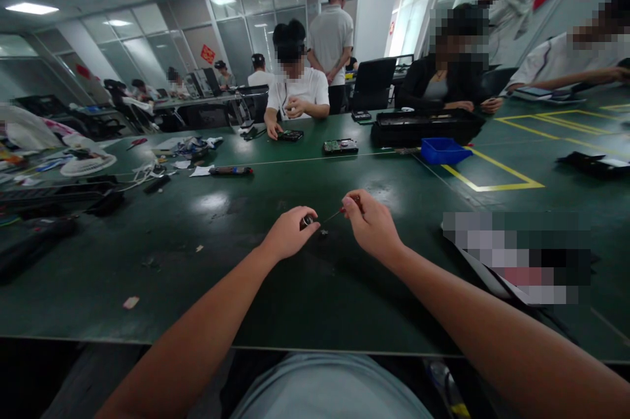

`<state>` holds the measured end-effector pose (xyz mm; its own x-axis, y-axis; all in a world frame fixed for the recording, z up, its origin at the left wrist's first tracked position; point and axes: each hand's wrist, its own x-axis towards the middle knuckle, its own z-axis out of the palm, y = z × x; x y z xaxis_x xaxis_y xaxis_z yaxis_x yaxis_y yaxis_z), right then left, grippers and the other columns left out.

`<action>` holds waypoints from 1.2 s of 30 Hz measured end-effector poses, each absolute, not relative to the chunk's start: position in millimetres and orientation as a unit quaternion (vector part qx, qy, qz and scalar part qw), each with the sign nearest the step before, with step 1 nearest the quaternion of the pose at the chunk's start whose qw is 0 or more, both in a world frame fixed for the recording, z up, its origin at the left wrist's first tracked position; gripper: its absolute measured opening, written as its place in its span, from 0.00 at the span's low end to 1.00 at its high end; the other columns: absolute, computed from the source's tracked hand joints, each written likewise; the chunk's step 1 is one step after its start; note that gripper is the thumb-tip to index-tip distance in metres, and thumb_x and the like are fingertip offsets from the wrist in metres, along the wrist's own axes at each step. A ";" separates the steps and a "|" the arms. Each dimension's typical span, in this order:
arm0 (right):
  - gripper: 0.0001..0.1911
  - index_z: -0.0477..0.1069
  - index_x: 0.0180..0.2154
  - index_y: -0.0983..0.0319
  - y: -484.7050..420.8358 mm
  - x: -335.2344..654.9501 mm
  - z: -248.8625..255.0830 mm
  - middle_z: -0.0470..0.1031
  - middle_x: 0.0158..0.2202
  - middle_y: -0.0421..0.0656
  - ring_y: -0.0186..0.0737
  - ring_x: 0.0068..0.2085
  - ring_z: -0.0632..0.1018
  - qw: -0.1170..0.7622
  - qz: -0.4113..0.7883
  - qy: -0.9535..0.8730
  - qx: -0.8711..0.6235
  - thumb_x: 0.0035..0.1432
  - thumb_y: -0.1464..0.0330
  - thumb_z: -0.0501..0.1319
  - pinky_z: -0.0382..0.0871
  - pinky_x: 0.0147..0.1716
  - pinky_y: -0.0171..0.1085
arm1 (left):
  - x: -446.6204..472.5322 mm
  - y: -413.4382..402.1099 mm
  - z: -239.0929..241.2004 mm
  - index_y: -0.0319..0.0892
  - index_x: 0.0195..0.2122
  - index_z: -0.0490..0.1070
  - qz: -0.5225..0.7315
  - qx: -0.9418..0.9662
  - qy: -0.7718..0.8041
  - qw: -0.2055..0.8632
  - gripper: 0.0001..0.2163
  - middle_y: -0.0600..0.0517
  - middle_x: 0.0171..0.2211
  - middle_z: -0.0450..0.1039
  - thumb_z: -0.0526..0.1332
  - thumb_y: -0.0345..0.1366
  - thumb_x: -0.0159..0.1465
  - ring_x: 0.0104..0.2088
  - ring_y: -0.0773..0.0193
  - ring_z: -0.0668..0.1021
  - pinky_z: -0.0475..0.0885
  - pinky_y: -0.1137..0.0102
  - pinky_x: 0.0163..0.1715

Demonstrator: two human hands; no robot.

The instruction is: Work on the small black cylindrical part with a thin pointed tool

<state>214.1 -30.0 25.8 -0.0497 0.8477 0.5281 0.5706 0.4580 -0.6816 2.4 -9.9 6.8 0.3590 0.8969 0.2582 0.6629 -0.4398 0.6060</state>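
My left hand (289, 233) is closed around a small dark, rounded part (307, 221) with a pale ring on it, mostly covered by the fingers. In my right hand (373, 225) is a thin screwdriver (335, 215) with a reddish handle, its shaft pointing left toward the dark part. Whether the tip touches that part I cannot tell. Just below the shaft, some tiny silvery pieces (323, 232) lie on the green table (305, 301).
Across the table a person (298, 94) handles a circuit device; another hard-drive-like unit (340, 146) lies nearby. A blue bin (445, 151) and black tray (427, 127) stand back right. A blurred-out flat object (516, 261) lies right; cables and parts (187, 146) clutter the left.
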 end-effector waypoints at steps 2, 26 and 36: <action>0.12 0.69 0.38 0.60 -30.1 213.8 26.3 0.77 0.29 0.43 0.42 0.32 0.78 0.472 0.147 -0.709 -0.502 0.67 0.62 0.51 0.65 0.33 0.38 | 6.1 -12.9 6.4 0.45 0.47 0.75 0.231 0.832 0.475 0.171 0.11 0.48 0.44 0.74 0.59 0.39 0.66 0.43 0.56 0.76 0.69 0.63 0.42; 0.12 0.69 0.38 0.60 -32.2 216.2 31.8 0.77 0.30 0.43 0.41 0.29 0.76 0.455 0.169 -0.713 -0.507 0.68 0.62 0.51 0.65 0.30 0.38 | -24.0 -2.4 28.5 0.39 0.38 0.72 0.467 0.503 0.487 0.540 0.14 0.51 0.32 0.70 0.64 0.46 0.59 0.22 0.73 0.68 0.51 0.78 0.16; 0.13 0.69 0.37 0.60 -29.9 216.7 29.5 0.76 0.28 0.43 0.41 0.29 0.76 0.454 0.165 -0.712 -0.510 0.67 0.61 0.51 0.65 0.30 0.38 | -123.5 -1.2 52.6 0.38 0.37 0.70 0.613 0.330 0.527 0.487 0.07 0.54 0.27 0.67 0.59 0.31 0.56 0.20 0.71 0.68 0.58 0.76 0.16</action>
